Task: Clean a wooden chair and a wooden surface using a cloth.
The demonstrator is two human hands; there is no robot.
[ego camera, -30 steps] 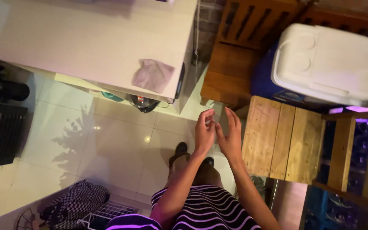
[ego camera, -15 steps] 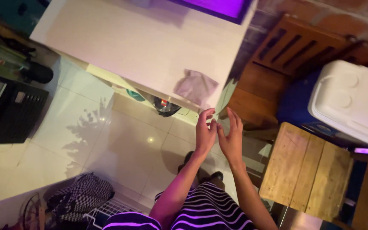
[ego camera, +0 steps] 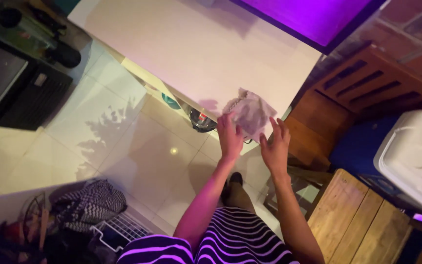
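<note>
Reaching up over the front edge of a white table (ego camera: 181, 54), both hands are meeting a crumpled pale cloth (ego camera: 250, 113) lying at that edge; left hand (ego camera: 230, 137) is touching the cloth's near-left side, fingers extended, grip not clearly closed; right hand (ego camera: 275, 146) is hanging open, fingers spread, just beside the cloth's right corner; a white cooler (ego camera: 413, 159) is sitting well apart to the right, beside a wooden stool (ego camera: 362, 225).

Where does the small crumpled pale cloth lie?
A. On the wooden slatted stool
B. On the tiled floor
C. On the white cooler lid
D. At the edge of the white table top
D: the small crumpled pale cloth rests at the edge of the white table top, with the left hand touching it.
</note>
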